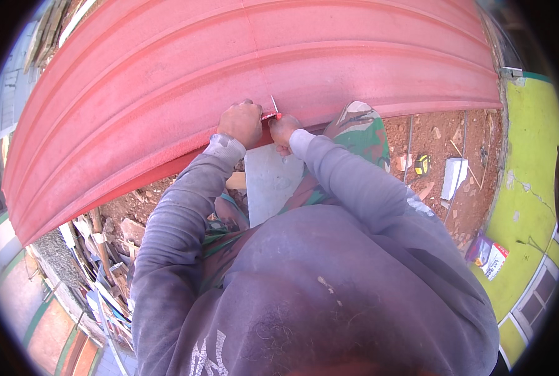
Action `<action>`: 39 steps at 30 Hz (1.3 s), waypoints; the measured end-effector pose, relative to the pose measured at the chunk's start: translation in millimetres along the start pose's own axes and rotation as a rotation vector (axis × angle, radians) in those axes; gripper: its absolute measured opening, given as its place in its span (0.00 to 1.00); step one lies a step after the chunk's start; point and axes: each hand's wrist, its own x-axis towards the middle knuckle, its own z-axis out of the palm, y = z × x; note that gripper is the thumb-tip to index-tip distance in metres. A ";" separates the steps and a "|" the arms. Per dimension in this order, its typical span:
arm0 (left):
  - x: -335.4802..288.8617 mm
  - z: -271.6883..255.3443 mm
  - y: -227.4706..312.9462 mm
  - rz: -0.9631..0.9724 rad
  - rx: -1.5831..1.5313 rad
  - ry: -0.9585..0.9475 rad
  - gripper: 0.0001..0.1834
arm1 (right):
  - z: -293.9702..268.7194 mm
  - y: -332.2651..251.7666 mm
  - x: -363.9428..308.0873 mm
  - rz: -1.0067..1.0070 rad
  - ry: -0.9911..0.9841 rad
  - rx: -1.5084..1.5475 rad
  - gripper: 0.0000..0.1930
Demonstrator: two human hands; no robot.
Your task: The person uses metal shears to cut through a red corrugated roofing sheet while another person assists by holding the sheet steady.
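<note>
A large red ribbed metal roofing sheet (367,72) spans the upper view, with its near edge by my knees. My left hand (242,123) is closed at that edge, its fingers curled over the red metal. Close on its right, my right hand (284,133) is also closed, and what its fingers hold is hidden. Between the hands the edge is bent up, with a small bright red bit showing. A thin pale sliver (274,103) stands just beyond them, in line with a faint line running up the sheet. A grey-white flat board (273,178) lies below my hands.
My camouflage-clad knee (360,135) touches the sheet's edge. On reddish soil at right lie a yellow-black tape measure (422,165), a white block (454,178) and thin rods. A yellow-green wall (524,169) stands far right. Scrap wood (101,244) is piled at lower left.
</note>
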 end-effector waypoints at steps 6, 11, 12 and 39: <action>4.3 -4.1 2.2 0.005 -0.002 0.015 0.11 | 14.8 30.7 48.3 -0.302 0.081 -0.338 0.19; 1.2 -7.2 -1.8 -0.027 0.001 0.018 0.11 | 4.5 1.7 4.2 -0.054 0.046 0.025 0.14; 1.4 -9.6 0.1 -0.026 -0.010 0.016 0.11 | 1.3 1.3 8.2 -0.065 -0.002 -0.025 0.14; 2.4 -34.7 3.4 -0.002 -0.031 0.025 0.11 | 8.2 1.2 37.6 -0.315 0.167 -0.407 0.17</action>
